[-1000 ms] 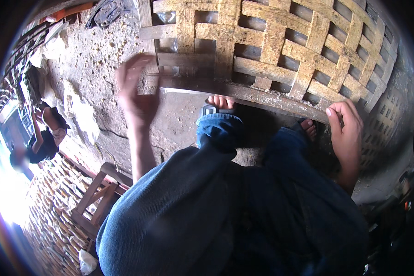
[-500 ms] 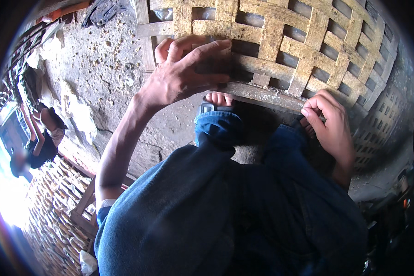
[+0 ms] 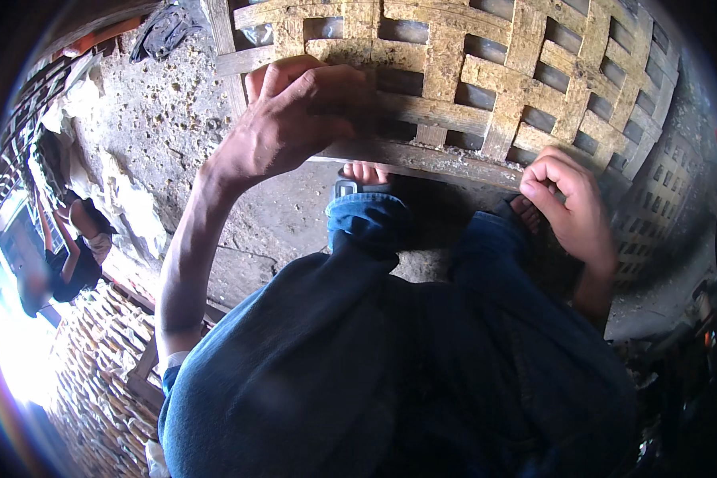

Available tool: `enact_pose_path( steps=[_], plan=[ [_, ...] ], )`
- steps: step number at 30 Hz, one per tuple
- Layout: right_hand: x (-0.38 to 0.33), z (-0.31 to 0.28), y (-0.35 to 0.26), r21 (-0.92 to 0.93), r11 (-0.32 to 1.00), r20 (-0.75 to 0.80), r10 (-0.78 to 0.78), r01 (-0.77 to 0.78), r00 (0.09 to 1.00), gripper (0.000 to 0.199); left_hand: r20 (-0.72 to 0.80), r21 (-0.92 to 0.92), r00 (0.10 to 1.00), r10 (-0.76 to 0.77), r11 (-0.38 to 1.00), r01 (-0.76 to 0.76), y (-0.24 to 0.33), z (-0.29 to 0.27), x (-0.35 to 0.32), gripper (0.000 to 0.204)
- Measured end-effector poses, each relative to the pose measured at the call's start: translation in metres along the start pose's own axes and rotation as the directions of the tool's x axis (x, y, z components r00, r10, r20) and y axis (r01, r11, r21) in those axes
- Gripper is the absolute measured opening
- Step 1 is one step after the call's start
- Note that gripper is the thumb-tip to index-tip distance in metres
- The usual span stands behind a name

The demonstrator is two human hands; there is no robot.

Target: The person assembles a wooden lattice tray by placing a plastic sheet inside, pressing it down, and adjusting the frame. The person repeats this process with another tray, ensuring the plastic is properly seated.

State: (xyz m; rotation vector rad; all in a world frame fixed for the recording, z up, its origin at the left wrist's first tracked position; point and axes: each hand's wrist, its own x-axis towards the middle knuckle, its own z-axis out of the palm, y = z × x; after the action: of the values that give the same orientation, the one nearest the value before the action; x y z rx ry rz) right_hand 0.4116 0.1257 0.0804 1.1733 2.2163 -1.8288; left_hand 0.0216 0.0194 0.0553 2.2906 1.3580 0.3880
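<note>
A panel of flat, woven bamboo strips [image 3: 526, 40], yellowish and stained, slants across the top of the view. A wooden strip [image 3: 430, 158] edges its near side. My left hand [image 3: 283, 119] is bent over the panel's near left part, fingers curled onto the weave and thumb by the edge strip. Dark shadow hides its fingertips. My right hand [image 3: 566, 195] is closed at the right end of that edge strip, thumb against the bent forefinger. Its other fingers are tucked under and partly hidden.
My bent knees [image 3: 295, 358] in blue trousers fill the lower middle, with my foot [image 3: 365, 172] under the panel's edge. Crumbs litter the grey floor [image 3: 183, 103]. Another person [image 3: 76, 247] is at the far left, near a slatted bamboo surface [image 3: 95, 366]. A second woven piece [image 3: 657, 207] stands right.
The panel has shifted slightly left in view. My left hand has moved left with it, its fingers now more curled. My right hand has stayed at the edge strip's right end.
</note>
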Motion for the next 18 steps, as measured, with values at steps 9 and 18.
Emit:
enact_pose_path(
  steps=[9, 18],
  plan=[
    [-0.079, -0.16, 0.037, 0.199, 0.905, -0.832, -0.047, 0.376, 0.553, 0.016, 0.097, 0.146, 0.994, 0.044, 0.988, -0.058, 0.003, -0.022, 0.013, 0.071],
    [0.027, 0.017, -0.013, -0.634, 0.701, -0.226, -0.573, 0.328, 0.788, 0.032, 0.235, 0.196, 0.953, 0.191, 0.951, -0.239, -0.011, -0.031, 0.019, 0.053]
  ],
)
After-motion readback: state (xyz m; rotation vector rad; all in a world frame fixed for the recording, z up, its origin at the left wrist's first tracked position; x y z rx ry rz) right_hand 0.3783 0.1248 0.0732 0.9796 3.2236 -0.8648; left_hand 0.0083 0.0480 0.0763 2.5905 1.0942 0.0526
